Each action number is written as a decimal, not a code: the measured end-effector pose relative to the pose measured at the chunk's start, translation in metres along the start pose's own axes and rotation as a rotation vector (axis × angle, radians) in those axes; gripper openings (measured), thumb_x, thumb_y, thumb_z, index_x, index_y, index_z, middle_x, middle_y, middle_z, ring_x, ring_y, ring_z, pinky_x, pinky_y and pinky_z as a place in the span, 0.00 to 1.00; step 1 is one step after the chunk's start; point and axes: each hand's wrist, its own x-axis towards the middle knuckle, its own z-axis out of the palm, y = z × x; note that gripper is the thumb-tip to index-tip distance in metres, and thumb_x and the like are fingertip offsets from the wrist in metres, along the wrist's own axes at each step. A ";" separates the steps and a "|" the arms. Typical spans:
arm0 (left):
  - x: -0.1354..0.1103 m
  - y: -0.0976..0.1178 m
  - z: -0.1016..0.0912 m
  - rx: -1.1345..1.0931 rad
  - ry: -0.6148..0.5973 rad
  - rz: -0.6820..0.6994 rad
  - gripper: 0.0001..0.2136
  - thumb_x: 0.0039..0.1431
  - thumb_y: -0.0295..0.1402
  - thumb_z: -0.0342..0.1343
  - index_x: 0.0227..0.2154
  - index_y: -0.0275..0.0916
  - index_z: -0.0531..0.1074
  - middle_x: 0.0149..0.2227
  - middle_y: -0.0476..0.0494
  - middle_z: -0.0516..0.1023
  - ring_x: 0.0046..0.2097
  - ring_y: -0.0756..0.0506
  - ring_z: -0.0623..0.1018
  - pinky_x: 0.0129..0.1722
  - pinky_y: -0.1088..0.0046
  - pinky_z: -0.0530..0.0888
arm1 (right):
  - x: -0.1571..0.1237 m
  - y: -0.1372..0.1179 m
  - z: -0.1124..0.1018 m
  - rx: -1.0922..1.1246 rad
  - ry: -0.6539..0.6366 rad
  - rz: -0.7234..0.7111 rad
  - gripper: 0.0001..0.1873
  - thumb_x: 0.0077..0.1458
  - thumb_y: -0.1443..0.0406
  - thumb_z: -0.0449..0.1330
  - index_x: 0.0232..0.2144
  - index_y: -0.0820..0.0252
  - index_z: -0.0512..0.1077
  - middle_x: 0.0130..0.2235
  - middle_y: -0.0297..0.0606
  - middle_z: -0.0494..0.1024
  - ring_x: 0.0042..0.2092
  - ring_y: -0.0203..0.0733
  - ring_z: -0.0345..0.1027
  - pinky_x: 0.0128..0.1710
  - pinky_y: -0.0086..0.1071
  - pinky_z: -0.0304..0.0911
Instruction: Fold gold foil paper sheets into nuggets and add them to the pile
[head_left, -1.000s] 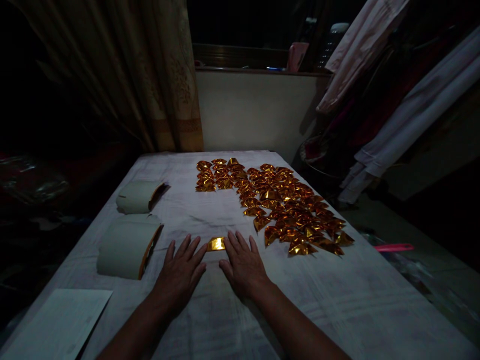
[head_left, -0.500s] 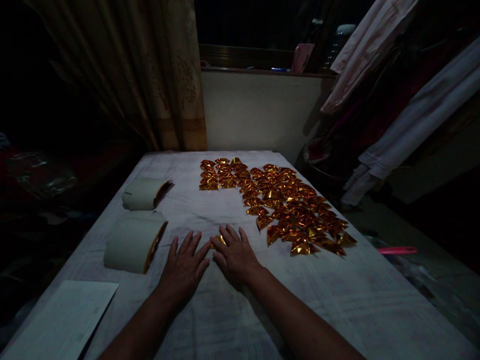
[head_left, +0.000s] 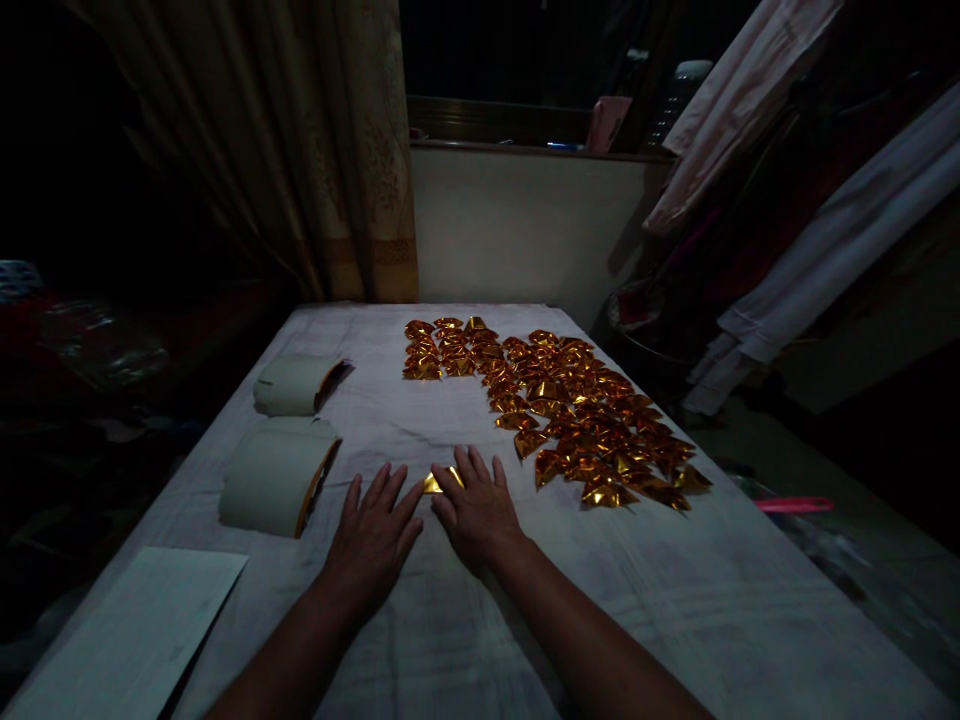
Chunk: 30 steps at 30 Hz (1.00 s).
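My left hand (head_left: pixel 373 535) lies palm down on the tabletop with its fingers spread, the index fingertip close to a small folded piece of gold foil paper (head_left: pixel 433 484). My right hand (head_left: pixel 476 510) is also flat with fingers stretched out, partly covering that same gold piece. How much of the foil lies under the right fingers is hidden. To the right and beyond spreads a large group of folded gold foil pieces (head_left: pixel 551 392), shaped like small boats, touching one another.
Two curved stacks of grey-backed sheets with gold edges, a nearer stack (head_left: pixel 274 480) and a farther stack (head_left: pixel 292 385), stand at the left. A flat pale sheet (head_left: pixel 142 625) lies at the near left. Hanging clothes (head_left: pixel 825 240) and a pink handle (head_left: pixel 793 505) are beyond the right edge.
The view has shifted slightly. My right hand has moved a little away from the left, and more of the gold foil piece shows between them.
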 end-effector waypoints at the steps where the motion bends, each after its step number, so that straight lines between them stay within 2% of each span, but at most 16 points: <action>1: 0.000 0.001 0.000 0.000 0.002 -0.005 0.21 0.68 0.38 0.48 0.62 0.48 0.67 0.67 0.39 0.65 0.68 0.35 0.61 0.66 0.43 0.52 | -0.001 0.000 0.000 0.000 0.001 -0.009 0.28 0.68 0.49 0.48 0.66 0.45 0.59 0.71 0.46 0.50 0.72 0.57 0.39 0.67 0.62 0.35; 4: 0.001 0.001 0.000 -0.011 0.007 -0.011 0.20 0.68 0.38 0.48 0.62 0.48 0.67 0.66 0.39 0.65 0.68 0.34 0.61 0.66 0.44 0.53 | -0.010 0.004 -0.003 -0.007 -0.002 -0.117 0.30 0.68 0.49 0.48 0.68 0.49 0.57 0.72 0.45 0.48 0.72 0.56 0.37 0.68 0.62 0.33; 6: 0.001 0.001 0.000 -0.019 -0.001 -0.013 0.20 0.68 0.38 0.48 0.62 0.49 0.67 0.66 0.39 0.65 0.68 0.34 0.61 0.65 0.43 0.54 | -0.018 0.008 -0.006 -0.009 -0.025 -0.235 0.30 0.69 0.51 0.48 0.68 0.51 0.56 0.71 0.43 0.50 0.72 0.53 0.37 0.68 0.61 0.32; 8: 0.000 0.000 0.000 -0.023 -0.013 -0.020 0.21 0.68 0.38 0.48 0.62 0.49 0.66 0.66 0.39 0.65 0.68 0.34 0.61 0.65 0.43 0.54 | -0.026 0.013 -0.009 -0.007 -0.047 -0.289 0.30 0.69 0.52 0.48 0.69 0.53 0.54 0.71 0.41 0.53 0.72 0.51 0.40 0.69 0.60 0.33; 11: 0.000 0.000 0.000 -0.029 -0.016 -0.031 0.21 0.68 0.38 0.48 0.62 0.49 0.66 0.66 0.40 0.65 0.68 0.34 0.61 0.65 0.43 0.53 | -0.030 0.020 -0.011 -0.023 -0.047 -0.201 0.31 0.69 0.53 0.49 0.69 0.55 0.54 0.70 0.42 0.54 0.71 0.51 0.43 0.69 0.59 0.37; 15: 0.005 0.002 -0.004 -0.058 0.019 -0.049 0.18 0.68 0.36 0.49 0.58 0.49 0.71 0.64 0.40 0.69 0.67 0.34 0.64 0.64 0.44 0.55 | -0.028 0.023 -0.007 -0.023 -0.026 -0.081 0.30 0.68 0.53 0.49 0.68 0.56 0.57 0.70 0.42 0.55 0.71 0.53 0.43 0.68 0.59 0.36; 17: 0.010 0.004 -0.009 -0.095 0.050 -0.050 0.15 0.68 0.34 0.50 0.53 0.47 0.75 0.58 0.41 0.75 0.62 0.36 0.70 0.63 0.47 0.58 | -0.028 0.023 -0.003 -0.013 0.016 -0.033 0.30 0.68 0.53 0.50 0.67 0.57 0.58 0.69 0.42 0.57 0.71 0.54 0.44 0.68 0.58 0.37; 20: 0.020 0.008 -0.016 -0.146 0.071 -0.042 0.10 0.67 0.33 0.51 0.43 0.44 0.78 0.46 0.41 0.80 0.49 0.40 0.76 0.57 0.54 0.66 | -0.028 0.024 -0.001 0.006 0.095 0.026 0.26 0.66 0.56 0.53 0.64 0.56 0.64 0.67 0.43 0.62 0.69 0.53 0.50 0.67 0.53 0.43; 24: 0.030 0.011 -0.021 -0.146 0.056 -0.047 0.09 0.67 0.34 0.51 0.36 0.42 0.77 0.37 0.43 0.79 0.41 0.41 0.76 0.47 0.60 0.69 | -0.027 0.026 -0.004 0.028 0.163 0.062 0.18 0.65 0.62 0.56 0.55 0.52 0.73 0.62 0.40 0.70 0.65 0.51 0.58 0.63 0.46 0.51; 30: 0.034 0.012 -0.022 -0.170 0.025 -0.088 0.10 0.67 0.34 0.50 0.35 0.40 0.76 0.35 0.41 0.78 0.41 0.40 0.76 0.45 0.61 0.68 | -0.024 0.020 -0.015 0.125 0.184 0.107 0.15 0.64 0.64 0.56 0.49 0.49 0.78 0.53 0.41 0.78 0.55 0.48 0.67 0.55 0.42 0.60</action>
